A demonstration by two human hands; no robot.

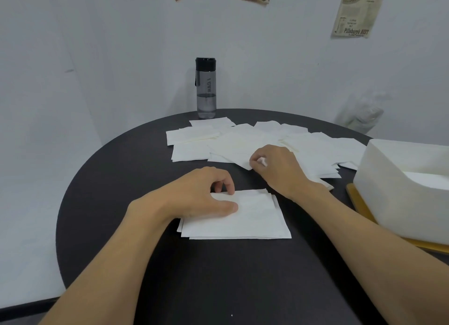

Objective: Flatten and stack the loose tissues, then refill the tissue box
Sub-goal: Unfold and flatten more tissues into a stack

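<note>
- Loose tissues [313,152] are scattered over the far half of the table [116,179]. One tissue [239,152] is pinched at its near corner betw. thumb & fingertips of the right hand [274,164].
- Only 1 sheet should be lifted, and peeled slowly so neighbours aren't dragged.
- The stack [255,215] sits front-centre. Its far-left corner is held by the left hand [201,193], fingers curled, thumb on top. It's best pinned there so edges can be squared w/ the new sheet.
- The tissue box [401,179] stands at right, apart from the stack, prob. not yet refilled.

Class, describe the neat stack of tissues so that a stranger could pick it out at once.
Start at the dark round table. On its near side, under the left hand, lies the stack. Unlike the loose tissues scattered behind it, its sheets are roughly squared up in one pile.
</note>
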